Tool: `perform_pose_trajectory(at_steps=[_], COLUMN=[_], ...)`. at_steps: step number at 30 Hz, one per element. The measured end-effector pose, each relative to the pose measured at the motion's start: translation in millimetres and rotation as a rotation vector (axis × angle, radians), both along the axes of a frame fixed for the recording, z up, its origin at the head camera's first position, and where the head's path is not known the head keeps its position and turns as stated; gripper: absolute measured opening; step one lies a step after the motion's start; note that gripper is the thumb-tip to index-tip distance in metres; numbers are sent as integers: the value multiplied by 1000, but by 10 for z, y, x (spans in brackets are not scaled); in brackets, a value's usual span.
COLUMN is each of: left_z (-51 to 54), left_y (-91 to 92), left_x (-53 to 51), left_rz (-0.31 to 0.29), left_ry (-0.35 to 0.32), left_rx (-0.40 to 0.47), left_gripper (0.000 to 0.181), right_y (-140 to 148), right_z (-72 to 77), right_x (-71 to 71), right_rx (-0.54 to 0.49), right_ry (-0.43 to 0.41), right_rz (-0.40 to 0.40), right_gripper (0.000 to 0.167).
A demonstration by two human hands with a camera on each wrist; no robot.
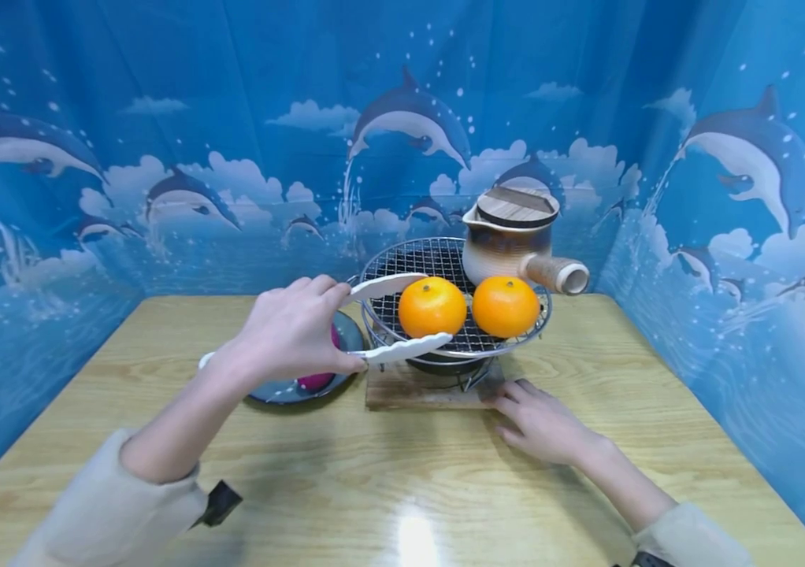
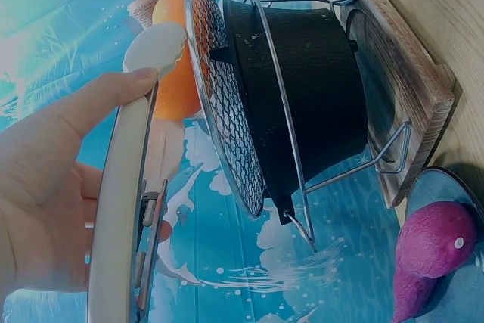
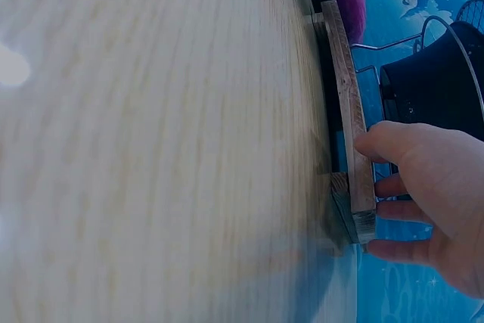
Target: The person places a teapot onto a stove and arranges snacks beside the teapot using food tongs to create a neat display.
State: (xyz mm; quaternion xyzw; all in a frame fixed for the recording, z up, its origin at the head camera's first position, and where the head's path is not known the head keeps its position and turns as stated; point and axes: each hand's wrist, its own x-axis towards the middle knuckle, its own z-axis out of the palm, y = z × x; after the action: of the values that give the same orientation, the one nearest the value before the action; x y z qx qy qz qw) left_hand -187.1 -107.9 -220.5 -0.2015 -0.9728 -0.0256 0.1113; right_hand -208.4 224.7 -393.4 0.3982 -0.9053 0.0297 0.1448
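My left hand grips a pair of tongs with white scalloped tips. Those tips are spread on either side of the left orange; whether they touch it, I cannot tell. Beside it, a second orange rests on the round wire grill. The grill sits over a black stove in a wire stand, on a wooden board. My right hand holds the board's near right corner, thumb against its edge and fingers at its end.
A clay teapot with a wooden lid and side handle stands at the grill's back right, its handle pointing outward. Left of the stove, a blue-grey plate holds purple sweet potato-like pieces, partly hidden by my left hand. A dolphin-print curtain surrounds the table.
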Motion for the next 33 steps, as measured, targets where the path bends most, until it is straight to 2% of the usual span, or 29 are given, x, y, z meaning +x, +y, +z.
perform_pose_trajectory(at_steps=[11, 33], left_z=[25, 83], left_y=[8, -3], left_x=[-13, -15], left_rz=[1, -21], left_ry=[-31, -51], left_rx=[-2, -13], left_gripper=[84, 84], right_y=[-9, 11], right_z=[0, -25], right_x=[6, -14], right_rx=[7, -11], right_ry=[12, 51], right_rz=[1, 24], right_gripper=[36, 36])
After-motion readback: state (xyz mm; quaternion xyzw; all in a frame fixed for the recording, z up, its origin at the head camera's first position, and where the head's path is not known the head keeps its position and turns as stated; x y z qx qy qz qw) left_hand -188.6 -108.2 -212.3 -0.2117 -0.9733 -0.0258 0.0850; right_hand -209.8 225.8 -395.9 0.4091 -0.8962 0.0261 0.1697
